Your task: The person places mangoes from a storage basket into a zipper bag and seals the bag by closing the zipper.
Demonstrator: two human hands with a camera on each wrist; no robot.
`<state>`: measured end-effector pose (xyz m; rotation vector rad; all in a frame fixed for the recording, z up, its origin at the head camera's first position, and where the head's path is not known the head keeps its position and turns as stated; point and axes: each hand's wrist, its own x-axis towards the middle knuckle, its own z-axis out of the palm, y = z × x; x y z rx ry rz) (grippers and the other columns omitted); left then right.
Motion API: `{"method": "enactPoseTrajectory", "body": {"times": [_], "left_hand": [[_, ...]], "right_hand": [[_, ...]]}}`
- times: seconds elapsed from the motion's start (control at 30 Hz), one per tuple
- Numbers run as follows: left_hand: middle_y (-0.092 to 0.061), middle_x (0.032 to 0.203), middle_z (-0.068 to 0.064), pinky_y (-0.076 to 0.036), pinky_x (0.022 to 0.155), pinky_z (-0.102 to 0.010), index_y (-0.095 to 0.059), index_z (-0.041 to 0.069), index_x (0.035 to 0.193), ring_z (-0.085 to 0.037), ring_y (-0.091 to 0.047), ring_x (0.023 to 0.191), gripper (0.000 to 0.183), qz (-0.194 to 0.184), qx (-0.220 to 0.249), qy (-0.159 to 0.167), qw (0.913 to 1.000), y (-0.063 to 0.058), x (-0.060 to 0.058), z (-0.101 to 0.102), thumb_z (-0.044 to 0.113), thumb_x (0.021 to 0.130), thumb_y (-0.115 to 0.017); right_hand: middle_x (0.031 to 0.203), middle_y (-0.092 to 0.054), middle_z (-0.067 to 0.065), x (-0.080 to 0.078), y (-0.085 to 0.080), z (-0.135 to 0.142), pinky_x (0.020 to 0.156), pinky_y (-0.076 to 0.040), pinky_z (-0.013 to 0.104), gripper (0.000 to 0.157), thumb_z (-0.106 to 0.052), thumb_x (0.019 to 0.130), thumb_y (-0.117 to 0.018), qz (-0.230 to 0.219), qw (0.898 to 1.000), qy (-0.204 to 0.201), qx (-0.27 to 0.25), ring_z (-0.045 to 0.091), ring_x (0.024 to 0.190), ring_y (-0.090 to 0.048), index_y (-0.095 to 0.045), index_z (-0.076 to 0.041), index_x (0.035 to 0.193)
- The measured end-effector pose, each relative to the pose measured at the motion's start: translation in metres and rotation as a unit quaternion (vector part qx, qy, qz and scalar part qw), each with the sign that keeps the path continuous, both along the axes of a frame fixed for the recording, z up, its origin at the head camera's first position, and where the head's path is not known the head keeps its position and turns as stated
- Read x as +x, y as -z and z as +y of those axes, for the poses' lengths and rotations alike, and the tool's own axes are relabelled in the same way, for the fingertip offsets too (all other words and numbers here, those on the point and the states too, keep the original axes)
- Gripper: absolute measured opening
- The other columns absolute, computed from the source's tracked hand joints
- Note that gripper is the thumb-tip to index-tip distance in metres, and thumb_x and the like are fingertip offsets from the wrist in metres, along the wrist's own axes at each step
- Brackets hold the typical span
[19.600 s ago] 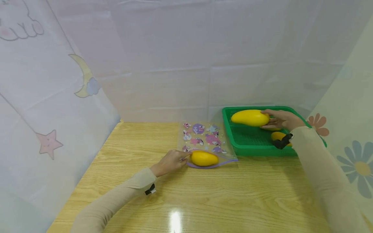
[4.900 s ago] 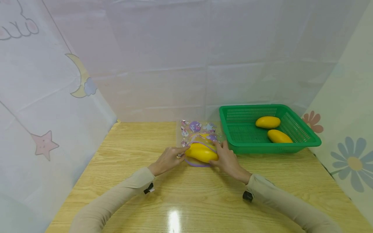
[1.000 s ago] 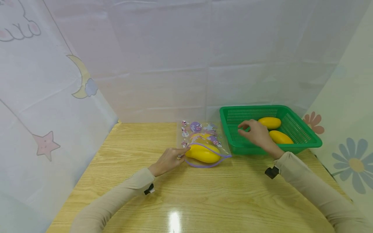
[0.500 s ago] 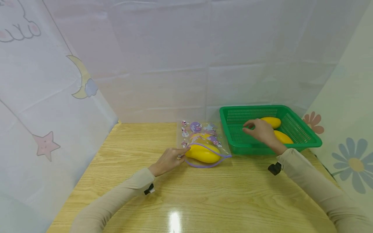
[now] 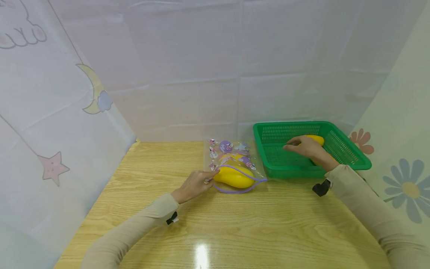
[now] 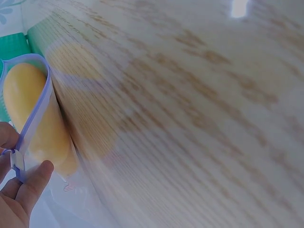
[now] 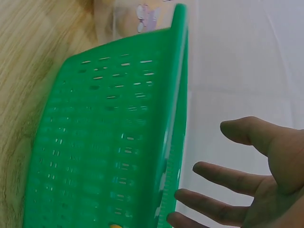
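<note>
My left hand pinches the purple zip edge of a clear printed zip bag, with the white slider at its fingers in the left wrist view. The bag lies on the table, its mouth spread toward me. A yellow mango sits in the mouth, and another shows through the printed film behind it. Over the green basket, my right hand is held with fingers apart and nothing in them. Below it lie a mango and a second one, mostly hidden by the hand and wrist.
The basket stands just right of the bag, close to the back wall sheet. Its raised rim is near my right fingers in the right wrist view. Wooden tabletop stretches in front of both.
Earlier my right hand carried a mango from the basket to the bag and let it go there. Over the last second it has moved rightward over the basket mangoes. My left hand stays at the bag.
</note>
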<state>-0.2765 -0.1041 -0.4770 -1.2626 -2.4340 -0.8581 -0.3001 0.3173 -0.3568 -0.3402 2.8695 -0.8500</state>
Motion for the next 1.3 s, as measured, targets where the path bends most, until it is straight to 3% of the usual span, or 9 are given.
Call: {"method": "enactPoseTrajectory", "body": {"times": [0.13,0.43,0.8,1.3], "left_hand": [[-0.075,0.091,-0.009,-0.024,0.042,-0.013,-0.065,-0.003,0.126,0.003,-0.018,0.047,0.040,0.005,0.000,0.001,1.0000,0.000,0.000,0.000,-0.006,0.087,-0.067],[-0.073,0.081,-0.006,-0.024,0.041,-0.013,-0.065,-0.004,0.125,0.004,-0.017,0.046,0.040,0.013,0.008,0.007,0.9999,-0.001,0.000,0.000,-0.006,0.085,-0.068],[-0.073,0.080,-0.004,-0.024,0.042,-0.012,-0.066,-0.005,0.124,0.004,-0.019,0.048,0.040,0.020,0.008,0.009,0.9997,0.001,0.000,0.001,-0.008,0.084,-0.068],[-0.072,0.078,-0.005,-0.025,0.042,-0.012,-0.066,-0.004,0.123,0.005,-0.019,0.047,0.040,0.028,0.017,0.013,0.9994,0.000,0.000,0.001,-0.008,0.083,-0.070]], "right_hand": [[0.141,-0.039,0.039,-0.003,-0.003,0.006,0.098,-0.036,0.067,0.060,-0.036,0.103,-0.053,-0.047,0.998,0.005,-0.044,0.055,0.126,-0.038,-0.048,0.012,0.138],[0.150,-0.022,0.039,-0.009,-0.004,0.020,0.105,-0.025,0.070,0.068,-0.040,0.104,-0.050,-0.094,0.993,0.032,-0.070,0.057,0.134,-0.023,-0.038,0.013,0.144],[0.152,-0.015,0.041,-0.014,-0.005,0.037,0.102,-0.025,0.074,0.077,-0.045,0.103,-0.049,-0.124,0.988,0.046,-0.075,0.058,0.135,-0.019,-0.028,0.013,0.149],[0.154,-0.004,0.041,-0.029,-0.003,0.071,0.106,-0.024,0.070,0.083,-0.051,0.104,-0.041,-0.221,0.963,0.073,-0.134,0.058,0.139,-0.007,-0.008,0.005,0.155]]}}
